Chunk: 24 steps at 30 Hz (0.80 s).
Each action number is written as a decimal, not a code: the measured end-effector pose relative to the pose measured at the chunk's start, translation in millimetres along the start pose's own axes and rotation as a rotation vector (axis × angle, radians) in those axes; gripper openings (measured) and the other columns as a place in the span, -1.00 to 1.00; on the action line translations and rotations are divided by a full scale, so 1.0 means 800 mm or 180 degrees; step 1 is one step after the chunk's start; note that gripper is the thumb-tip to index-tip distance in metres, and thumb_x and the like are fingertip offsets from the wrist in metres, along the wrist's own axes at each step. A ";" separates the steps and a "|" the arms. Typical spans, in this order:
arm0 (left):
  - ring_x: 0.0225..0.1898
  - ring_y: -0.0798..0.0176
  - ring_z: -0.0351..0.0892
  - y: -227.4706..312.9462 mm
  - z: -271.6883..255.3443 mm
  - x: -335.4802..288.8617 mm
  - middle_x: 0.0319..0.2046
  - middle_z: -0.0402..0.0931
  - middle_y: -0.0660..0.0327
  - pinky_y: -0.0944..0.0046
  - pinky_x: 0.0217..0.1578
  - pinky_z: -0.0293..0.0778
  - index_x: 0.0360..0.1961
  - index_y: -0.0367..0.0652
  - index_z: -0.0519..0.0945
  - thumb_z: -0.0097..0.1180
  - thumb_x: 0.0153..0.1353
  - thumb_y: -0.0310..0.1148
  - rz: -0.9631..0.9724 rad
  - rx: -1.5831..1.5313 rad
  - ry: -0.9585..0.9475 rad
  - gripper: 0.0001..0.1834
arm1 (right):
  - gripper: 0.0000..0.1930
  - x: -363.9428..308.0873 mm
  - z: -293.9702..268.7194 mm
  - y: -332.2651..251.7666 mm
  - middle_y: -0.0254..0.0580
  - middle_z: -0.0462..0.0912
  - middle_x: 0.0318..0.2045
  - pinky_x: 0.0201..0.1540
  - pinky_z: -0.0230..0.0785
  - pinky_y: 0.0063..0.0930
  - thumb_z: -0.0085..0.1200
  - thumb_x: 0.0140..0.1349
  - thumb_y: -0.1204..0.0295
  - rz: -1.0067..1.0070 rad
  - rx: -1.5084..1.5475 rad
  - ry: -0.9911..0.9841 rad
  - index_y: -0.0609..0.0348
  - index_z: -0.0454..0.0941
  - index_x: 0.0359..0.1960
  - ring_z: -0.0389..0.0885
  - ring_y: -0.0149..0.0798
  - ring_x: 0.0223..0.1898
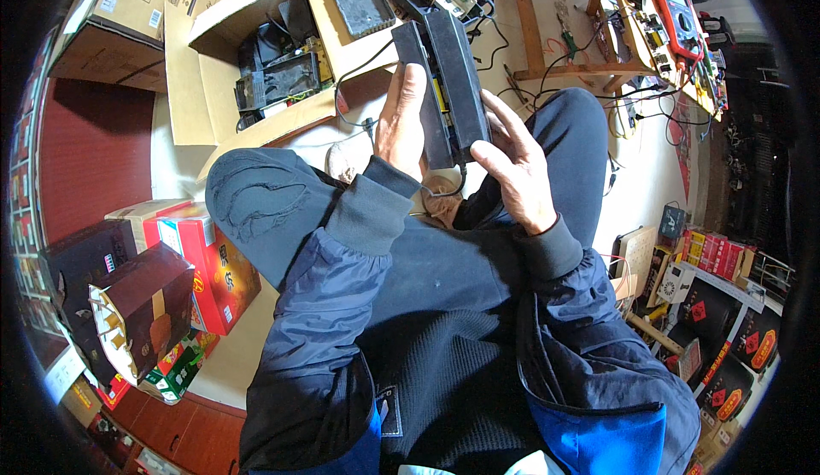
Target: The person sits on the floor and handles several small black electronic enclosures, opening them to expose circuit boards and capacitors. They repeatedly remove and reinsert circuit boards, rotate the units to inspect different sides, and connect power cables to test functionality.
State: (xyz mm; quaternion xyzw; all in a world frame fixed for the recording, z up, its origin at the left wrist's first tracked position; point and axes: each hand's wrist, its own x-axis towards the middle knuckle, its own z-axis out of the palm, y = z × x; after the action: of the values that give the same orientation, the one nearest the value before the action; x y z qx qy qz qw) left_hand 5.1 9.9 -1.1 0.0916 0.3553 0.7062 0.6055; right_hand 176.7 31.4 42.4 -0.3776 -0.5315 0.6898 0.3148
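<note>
Between my two hands is a long black power adapter (461, 82), its casing parted lengthwise. Yellow parts (442, 99) show in the gap between the two halves. My left hand (401, 120) grips the left half, its thumb lying along the face. On the other side, my right hand (519, 167) holds the lower right end, with the thumb near the corner and the fingers along the side. A black cable (462, 183) comes out of the adapter's near end. The undersides of both halves are hidden.
At left stands an open cardboard box (195, 99) of black casings and circuit boards. An empty black case shell (362, 1) lies beyond it. A wooden stool (530, 31) stands far right, near a red multimeter (679, 18). Loose cables trail around; gift boxes (213, 261) sit at left.
</note>
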 end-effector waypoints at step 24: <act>0.13 0.01 0.67 0.002 0.001 0.008 0.19 0.60 0.01 -0.03 0.18 0.59 0.39 -0.15 0.42 0.00 0.48 0.23 -0.0272 -0.0711 -0.0103 -0.27 | -0.17 -0.004 0.008 0.003 0.07 0.46 0.37 0.41 0.32 -0.30 0.44 0.24 0.37 -0.0117 -0.0323 0.0193 0.26 0.29 0.50 0.46 -0.18 0.35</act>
State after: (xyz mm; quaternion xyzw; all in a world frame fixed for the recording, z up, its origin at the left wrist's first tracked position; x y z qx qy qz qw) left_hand 2.8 15.8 -1.0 0.0198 0.2682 0.7133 0.6472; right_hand 172.7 25.0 41.8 -0.4039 -0.5629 0.6443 0.3238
